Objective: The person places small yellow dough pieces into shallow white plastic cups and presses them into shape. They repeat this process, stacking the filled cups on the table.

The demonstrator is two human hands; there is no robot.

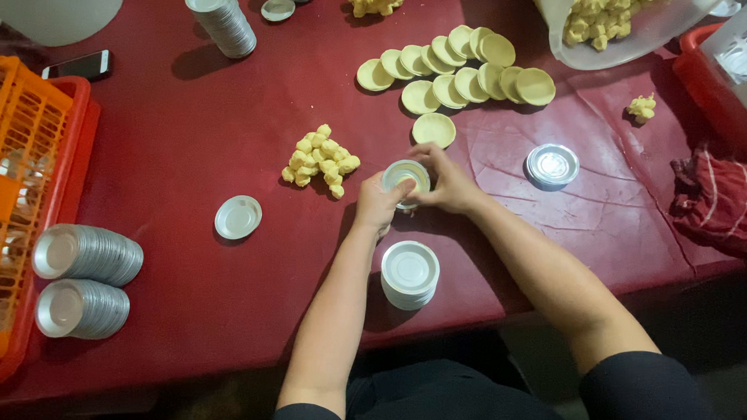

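Seen from the head camera, both hands meet at the middle of the frame over a dark red table. The left hand and the right hand are both closed around a small foil tart mould, fingers pressing at its rim. Just left of it lies a heap of yellow dough balls; above, toward upper centre, overlapping pressed dough shells. A stack of empty moulds sits below the hands.
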